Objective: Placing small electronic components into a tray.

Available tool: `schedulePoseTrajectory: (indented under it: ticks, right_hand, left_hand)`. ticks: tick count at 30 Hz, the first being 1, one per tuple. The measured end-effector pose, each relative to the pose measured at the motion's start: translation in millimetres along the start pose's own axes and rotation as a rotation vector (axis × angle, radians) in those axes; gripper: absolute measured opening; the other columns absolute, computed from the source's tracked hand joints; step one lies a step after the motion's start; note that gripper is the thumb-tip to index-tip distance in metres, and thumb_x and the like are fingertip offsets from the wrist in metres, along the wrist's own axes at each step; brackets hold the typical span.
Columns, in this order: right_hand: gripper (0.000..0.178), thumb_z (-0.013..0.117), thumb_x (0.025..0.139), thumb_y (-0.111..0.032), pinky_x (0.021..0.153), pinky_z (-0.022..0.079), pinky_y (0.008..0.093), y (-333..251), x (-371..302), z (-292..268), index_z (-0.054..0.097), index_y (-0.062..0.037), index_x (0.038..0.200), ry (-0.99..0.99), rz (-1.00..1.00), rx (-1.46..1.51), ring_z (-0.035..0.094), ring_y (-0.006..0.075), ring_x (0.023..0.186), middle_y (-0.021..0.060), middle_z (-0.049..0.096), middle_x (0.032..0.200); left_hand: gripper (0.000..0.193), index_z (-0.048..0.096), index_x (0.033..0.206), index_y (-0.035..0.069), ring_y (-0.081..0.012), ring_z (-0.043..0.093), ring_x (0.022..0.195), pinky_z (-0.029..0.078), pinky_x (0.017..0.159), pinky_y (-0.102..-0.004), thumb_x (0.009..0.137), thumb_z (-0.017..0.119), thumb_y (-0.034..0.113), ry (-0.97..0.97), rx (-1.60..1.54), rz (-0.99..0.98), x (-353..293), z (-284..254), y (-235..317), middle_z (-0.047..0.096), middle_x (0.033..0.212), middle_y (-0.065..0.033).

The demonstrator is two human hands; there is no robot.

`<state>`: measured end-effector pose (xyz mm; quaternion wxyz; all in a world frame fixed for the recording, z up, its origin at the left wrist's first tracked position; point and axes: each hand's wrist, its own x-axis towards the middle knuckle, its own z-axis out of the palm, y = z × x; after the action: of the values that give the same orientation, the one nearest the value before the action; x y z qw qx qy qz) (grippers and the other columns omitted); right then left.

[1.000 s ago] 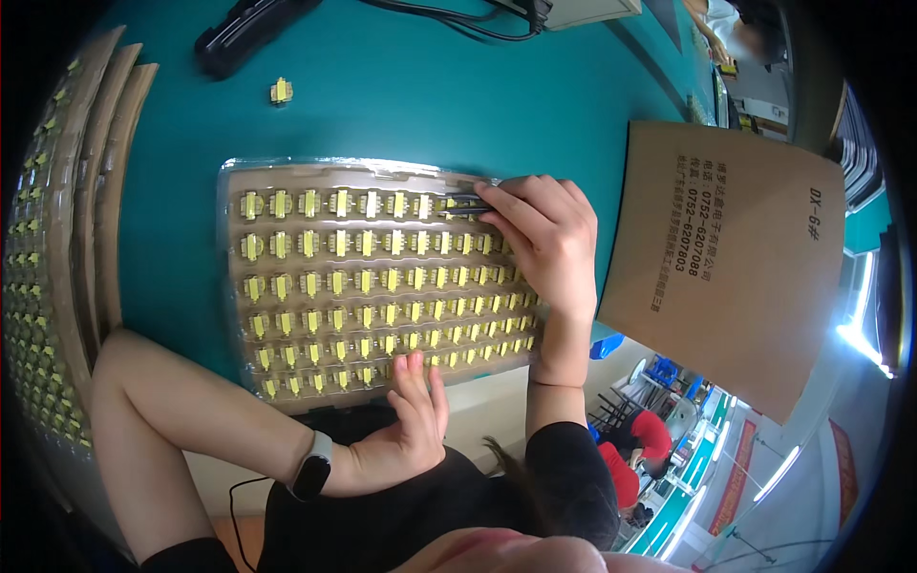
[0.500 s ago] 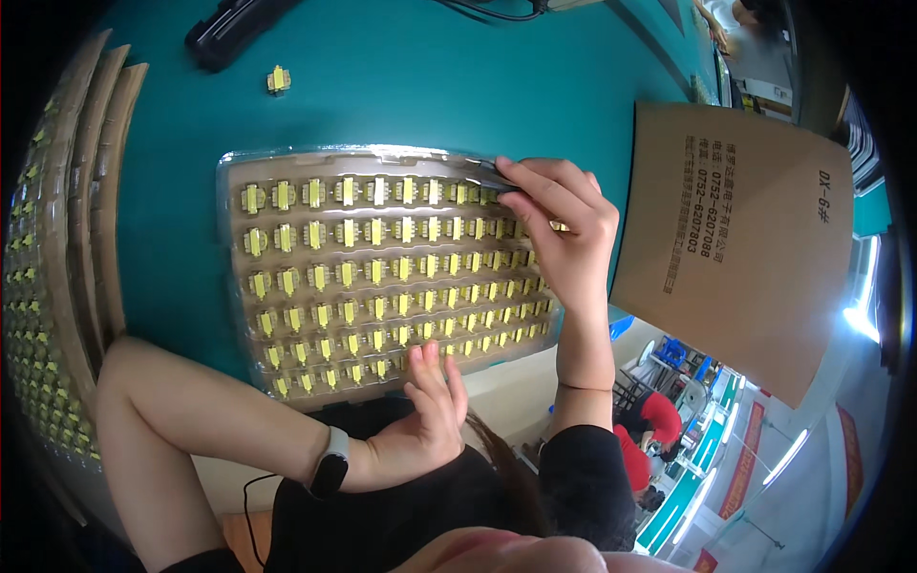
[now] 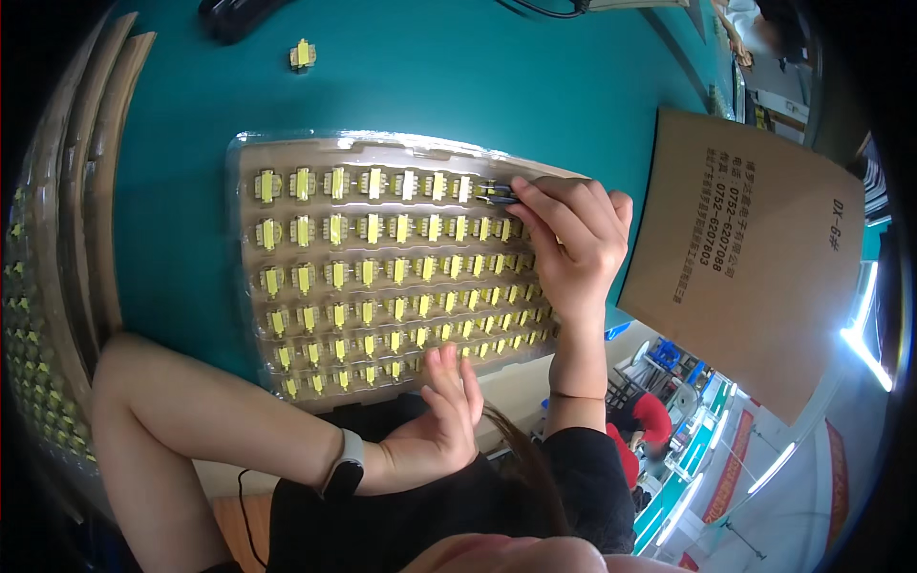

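Observation:
A clear plastic tray (image 3: 250,329) on the green table holds rows of small yellow-taped transformers (image 3: 335,229). My right hand (image 3: 576,239) is over its far right part, with the thumb and fingers pinched on dark tweezers (image 3: 498,200). The tweezer tips lie at a transformer in the farthest row; whether they grip it I cannot tell. My left hand (image 3: 446,406), with a watch on the wrist, hovers at the tray's near edge. Its fingers are loosely apart and hold nothing. Part of the right side of the tray is hidden behind my right hand.
One loose transformer (image 3: 302,55) lies on the table (image 3: 420,86) beyond the tray. A black object (image 3: 234,17) is at the far edge. Stacked cardboard-edged trays (image 3: 100,172) stand at the left. A large cardboard box (image 3: 735,248) is on the right. People work in the background.
My right hand has turned slightly, and the tweezer tips now show as two prongs at a transformer in the farthest row. The whole view has shifted a little; my left hand stays near the tray edge.

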<state>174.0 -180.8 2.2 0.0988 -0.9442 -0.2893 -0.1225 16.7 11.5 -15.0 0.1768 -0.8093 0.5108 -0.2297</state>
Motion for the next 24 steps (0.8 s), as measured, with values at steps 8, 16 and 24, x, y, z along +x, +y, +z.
schedulePoseTrajectory:
  ticks: [8, 16, 24]
  right_hand:
    - [0.025, 0.091, 0.077, -0.010, 0.074, 0.037, 0.0349, -1.4, 2.1, 3.1, 0.084, -0.0098, 0.101, 0.017, -0.037, -0.037, 0.063, 0.0168, 0.077, -0.0008, 0.075, 0.089]
    - [0.026, 0.091, 0.075, -0.009, 0.073, 0.038, 0.0351, -3.0, 4.4, 2.3, 0.084, -0.0097, 0.100, 0.017, -0.064, -0.072, 0.063, 0.0171, 0.076, -0.0005, 0.074, 0.087]
    - [0.025, 0.091, 0.075, -0.008, 0.072, 0.038, 0.0349, -5.2, 2.8, -2.4, 0.084, -0.0099, 0.099, 0.010, -0.054, -0.071, 0.063, 0.0171, 0.075, -0.0003, 0.074, 0.087]
  left_hand:
    - [0.019, 0.079, 0.108, 0.003, -0.0259, 0.084, 0.085, 0.058, 0.067, -0.0323, 0.094, 0.068, 0.012, 0.002, -0.006, -0.007, 0.8, 0.6, -0.5, 0.084, 0.095, -0.0180]
    - [0.021, 0.076, 0.111, 0.002, -0.0248, 0.084, 0.086, 0.058, 0.068, -0.0308, 0.095, 0.066, 0.012, 0.011, -0.005, -0.002, -0.1, 1.6, -0.4, 0.085, 0.095, -0.0166]
    - [0.021, 0.077, 0.109, 0.001, -0.0255, 0.084, 0.086, 0.058, 0.067, -0.0313, 0.096, 0.065, 0.012, 0.004, -0.002, 0.002, 0.3, 1.2, 0.7, 0.085, 0.095, -0.0172]
